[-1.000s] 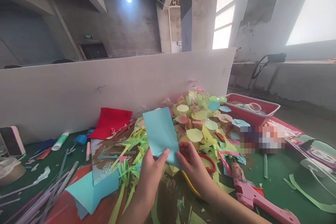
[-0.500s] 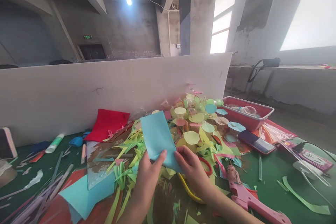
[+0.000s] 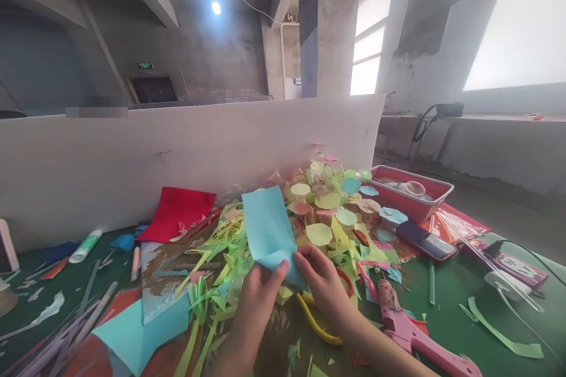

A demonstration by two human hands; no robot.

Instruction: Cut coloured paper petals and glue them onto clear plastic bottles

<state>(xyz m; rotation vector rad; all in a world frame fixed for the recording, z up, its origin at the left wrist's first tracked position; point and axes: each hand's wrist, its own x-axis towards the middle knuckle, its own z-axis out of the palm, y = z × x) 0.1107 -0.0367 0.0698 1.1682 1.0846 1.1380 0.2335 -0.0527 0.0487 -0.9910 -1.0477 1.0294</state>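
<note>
A light blue paper strip (image 3: 267,228) stands upright above a heap of coloured paper scraps (image 3: 230,241). My left hand (image 3: 257,300) pinches its lower edge with the thumb on top. My right hand (image 3: 322,285) pinches the lower right corner of the same strip. Under my right hand lie scissors with a yellow and a red handle (image 3: 319,322). A pink glue gun (image 3: 411,333) lies just right of my right forearm.
A white board (image 3: 177,153) walls off the back of the green table. Paper-topped cups (image 3: 336,194) are piled behind the strip, with a red tray (image 3: 413,197) and a phone (image 3: 425,240) to the right. Red felt (image 3: 177,207), a glue stick (image 3: 85,245) and a blue sheet (image 3: 141,336) lie left.
Both hands keep the blue strip pinched; the thumbs have slid slightly along its lower edge. The view has shifted a little to the right and down.
</note>
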